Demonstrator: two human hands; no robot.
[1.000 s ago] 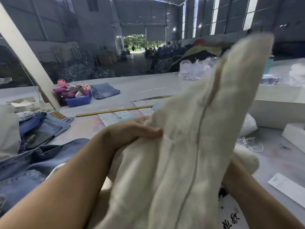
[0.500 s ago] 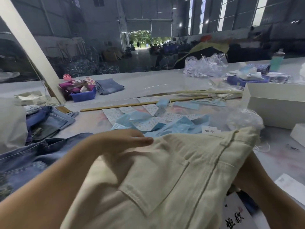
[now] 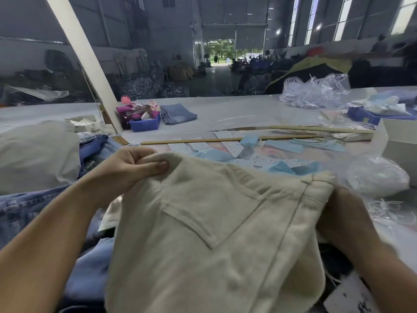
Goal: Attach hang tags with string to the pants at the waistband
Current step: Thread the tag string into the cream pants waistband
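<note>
Cream pants (image 3: 216, 233) hang before us over the table (image 3: 225, 114), back pocket up. Our left hand (image 3: 130, 170) pinches the waistband corner; our right hand (image 3: 345, 213) sits behind the other corner, its grip hidden.

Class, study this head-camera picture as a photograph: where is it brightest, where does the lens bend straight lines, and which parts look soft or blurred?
Head view: brightest at the open doorway and the windows; the white post leans from wide-angle distortion; the cream pants and the left hand look fairly sharp; the distant hall is soft.
</note>
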